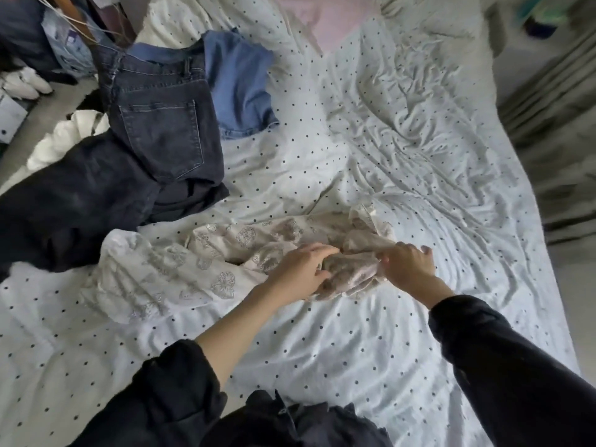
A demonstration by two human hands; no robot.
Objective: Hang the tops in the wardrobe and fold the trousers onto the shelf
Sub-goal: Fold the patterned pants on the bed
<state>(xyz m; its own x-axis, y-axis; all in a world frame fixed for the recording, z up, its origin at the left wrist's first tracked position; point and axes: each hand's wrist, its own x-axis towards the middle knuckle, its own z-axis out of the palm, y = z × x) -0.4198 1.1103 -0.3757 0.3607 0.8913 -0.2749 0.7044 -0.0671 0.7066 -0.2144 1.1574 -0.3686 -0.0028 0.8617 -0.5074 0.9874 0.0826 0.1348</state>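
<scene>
Head view, cream floral-print top (180, 269) crumpled on dotted bedsheet (354, 350), left hand (300, 272) and right hand (408, 264) grips pinching its bunched end

A cream floral-print top (193, 269) is spread crumpled across the polka-dot bedsheet (354, 350). Dark jeans (161, 124) are laid back-pocket up at left, overlapping a blue garment (242, 88).

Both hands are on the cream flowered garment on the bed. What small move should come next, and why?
Probably lift the bunched end and shake it open. The cream flowered garment lies crumpled on the dotted sheet, and the left hand and right hand grip the same bunched end, so its shape is not yet clear.
</scene>
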